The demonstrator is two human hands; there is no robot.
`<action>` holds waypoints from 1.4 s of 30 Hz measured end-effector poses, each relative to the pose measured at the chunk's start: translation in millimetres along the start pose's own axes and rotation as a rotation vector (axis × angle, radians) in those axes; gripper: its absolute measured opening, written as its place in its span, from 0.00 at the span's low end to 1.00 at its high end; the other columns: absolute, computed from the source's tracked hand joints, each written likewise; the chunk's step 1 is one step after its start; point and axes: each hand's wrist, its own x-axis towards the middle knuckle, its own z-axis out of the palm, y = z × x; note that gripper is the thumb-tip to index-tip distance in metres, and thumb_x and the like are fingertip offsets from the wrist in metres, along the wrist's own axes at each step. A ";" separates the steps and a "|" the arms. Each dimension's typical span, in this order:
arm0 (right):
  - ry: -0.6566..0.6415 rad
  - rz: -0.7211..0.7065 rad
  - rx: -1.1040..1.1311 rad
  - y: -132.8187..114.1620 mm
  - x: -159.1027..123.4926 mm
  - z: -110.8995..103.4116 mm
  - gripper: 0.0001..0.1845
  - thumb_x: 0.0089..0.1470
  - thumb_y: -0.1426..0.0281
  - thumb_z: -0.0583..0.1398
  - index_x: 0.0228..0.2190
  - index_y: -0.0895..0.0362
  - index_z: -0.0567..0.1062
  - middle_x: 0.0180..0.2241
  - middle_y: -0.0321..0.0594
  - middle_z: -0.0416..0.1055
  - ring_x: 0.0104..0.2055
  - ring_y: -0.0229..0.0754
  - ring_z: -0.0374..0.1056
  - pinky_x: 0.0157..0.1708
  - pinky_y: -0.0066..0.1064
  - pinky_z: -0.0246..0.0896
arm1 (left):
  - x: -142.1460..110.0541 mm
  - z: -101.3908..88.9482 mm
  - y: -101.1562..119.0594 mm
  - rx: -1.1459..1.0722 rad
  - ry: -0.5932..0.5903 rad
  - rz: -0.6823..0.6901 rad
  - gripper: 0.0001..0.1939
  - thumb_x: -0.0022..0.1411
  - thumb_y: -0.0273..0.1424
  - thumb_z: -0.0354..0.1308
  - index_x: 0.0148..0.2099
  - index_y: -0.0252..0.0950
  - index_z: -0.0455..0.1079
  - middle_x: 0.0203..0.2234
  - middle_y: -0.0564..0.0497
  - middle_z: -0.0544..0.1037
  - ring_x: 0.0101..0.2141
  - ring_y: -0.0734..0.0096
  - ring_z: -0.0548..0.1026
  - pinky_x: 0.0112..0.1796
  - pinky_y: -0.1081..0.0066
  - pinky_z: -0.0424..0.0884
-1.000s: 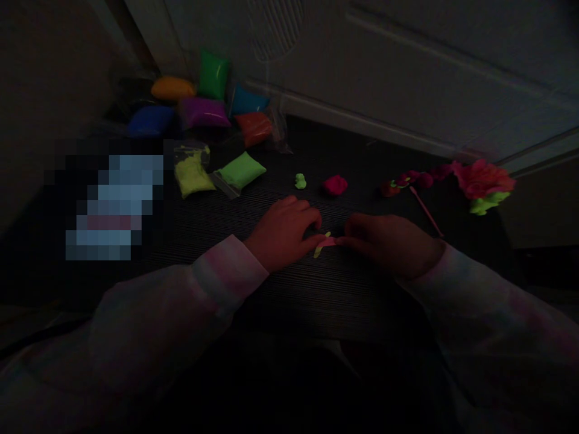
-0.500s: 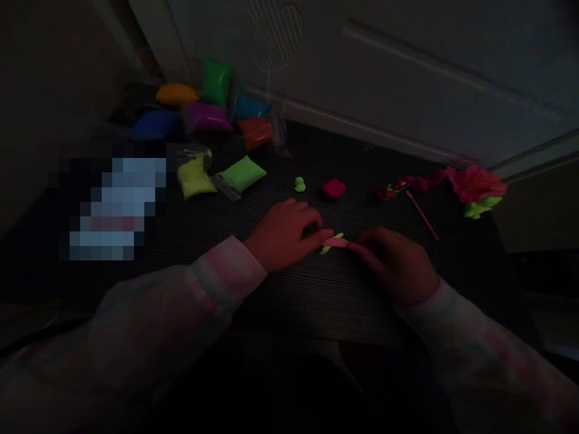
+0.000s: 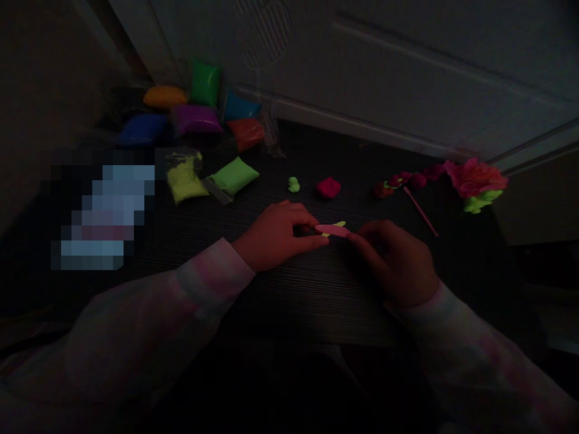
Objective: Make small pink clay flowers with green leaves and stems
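My right hand (image 3: 398, 259) is closed in a pinch on a pink modelling knife (image 3: 332, 230), whose flat blade points left. A thin yellow clay strip (image 3: 340, 225) shows on both sides of the blade, crossing behind it. My left hand (image 3: 280, 235) rests by the blade's tip, thumb and forefinger apart around it. Its thumb is close to the lower end of the strip; whether they touch I cannot tell. Beyond the hands lie a small light-green clay lump (image 3: 294, 184) and a dark pink clay lump (image 3: 328, 187).
Bags of yellow clay (image 3: 185, 181) and light-green clay (image 3: 234, 178) lie left, with several coloured bags behind, including a purple one (image 3: 198, 119). A pink stick tool (image 3: 420, 211) and a pink clay flower (image 3: 477, 178) are on the right of the dark table (image 3: 307, 301). A blurred-out bright rectangle (image 3: 108, 211) is far left.
The pink knife has turned to show its broader blade and sits slightly higher in view. My left thumb and forefinger have spread away from the strip. The whole view has shifted a little.
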 end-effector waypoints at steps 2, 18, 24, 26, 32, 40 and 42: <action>-0.007 0.021 0.023 -1.1 -0.4 -0.1 0.08 0.51 0.64 0.56 0.27 0.56 0.67 0.24 0.36 0.69 0.25 0.36 0.66 0.24 0.26 0.58 | -0.2 -0.3 -0.2 -0.008 -0.006 0.002 0.09 0.53 0.35 0.56 0.33 0.36 0.71 0.28 0.53 0.72 0.33 0.71 0.69 0.37 0.68 0.62; -0.148 0.414 0.411 18.2 -6.1 -10.7 0.12 0.47 0.58 0.56 0.27 0.55 0.68 0.23 0.34 0.66 0.23 0.35 0.63 0.21 0.26 0.57 | -5.2 4.2 -0.1 0.186 -0.106 0.082 0.10 0.56 0.36 0.52 0.34 0.39 0.72 0.31 0.53 0.73 0.37 0.66 0.66 0.37 0.65 0.56; -0.263 0.282 0.145 16.7 -6.7 -10.8 0.12 0.49 0.60 0.55 0.28 0.55 0.69 0.22 0.35 0.69 0.22 0.36 0.64 0.21 0.27 0.57 | -6.2 7.1 -1.1 0.234 -0.083 0.103 0.11 0.56 0.38 0.50 0.36 0.39 0.71 0.30 0.52 0.71 0.36 0.66 0.65 0.36 0.65 0.56; -0.259 0.234 0.102 16.0 -6.3 -10.3 0.11 0.49 0.60 0.55 0.28 0.56 0.69 0.22 0.35 0.69 0.22 0.36 0.64 0.21 0.26 0.56 | -5.5 7.1 -1.6 0.236 -0.078 0.098 0.11 0.56 0.37 0.50 0.36 0.38 0.70 0.31 0.51 0.71 0.36 0.66 0.65 0.37 0.65 0.57; -0.241 0.109 0.002 13.1 -8.5 -9.0 0.11 0.51 0.62 0.54 0.28 0.56 0.69 0.23 0.36 0.70 0.24 0.36 0.65 0.23 0.26 0.57 | -4.8 8.7 -4.7 0.223 -0.023 0.084 0.09 0.57 0.32 0.49 0.36 0.36 0.70 0.30 0.50 0.71 0.35 0.67 0.65 0.37 0.65 0.59; -0.259 -0.017 -0.134 10.1 -10.1 -5.0 0.12 0.53 0.61 0.52 0.26 0.56 0.68 0.23 0.36 0.69 0.26 0.38 0.66 0.25 0.28 0.56 | -11.1 5.6 -4.7 0.375 0.040 0.281 0.11 0.54 0.29 0.49 0.34 0.38 0.73 0.29 0.49 0.70 0.34 0.66 0.64 0.34 0.65 0.58; -0.291 -0.029 -0.179 9.1 -8.3 -5.1 0.13 0.54 0.60 0.51 0.26 0.56 0.68 0.23 0.36 0.69 0.25 0.38 0.65 0.25 0.28 0.55 | -12.1 4.2 -4.5 0.437 0.048 0.326 0.11 0.55 0.30 0.49 0.32 0.38 0.74 0.29 0.49 0.70 0.33 0.65 0.64 0.33 0.64 0.58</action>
